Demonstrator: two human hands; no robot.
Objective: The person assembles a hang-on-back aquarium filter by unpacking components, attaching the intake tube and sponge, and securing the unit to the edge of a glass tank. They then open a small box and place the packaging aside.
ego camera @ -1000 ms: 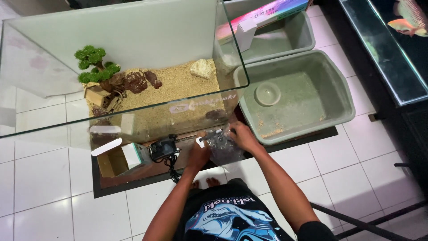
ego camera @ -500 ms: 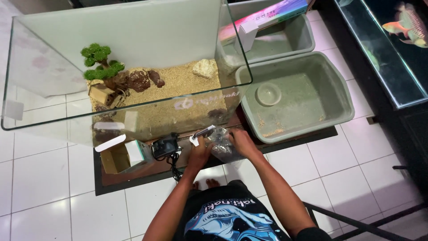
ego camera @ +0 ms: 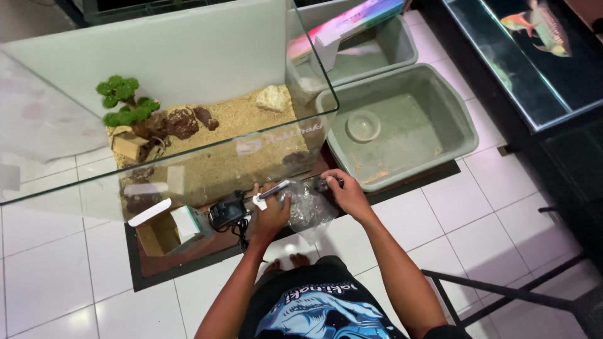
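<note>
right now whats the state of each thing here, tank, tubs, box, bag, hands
glass tank: open top, sand, rocks and a small green tree inside, no water visible
near grey tub: empty but for a round dish
far grey tub: a long colourful box lies across it
cardboard box: flaps open
clear plastic bag: crumpled, held
left hand: grips a slim stick-like item
right hand: pinches the bag

Crumpled clear plastic bag [ego camera: 309, 210] held upright at glass tank's front; small dark part [ego camera: 321, 184] above.
</note>
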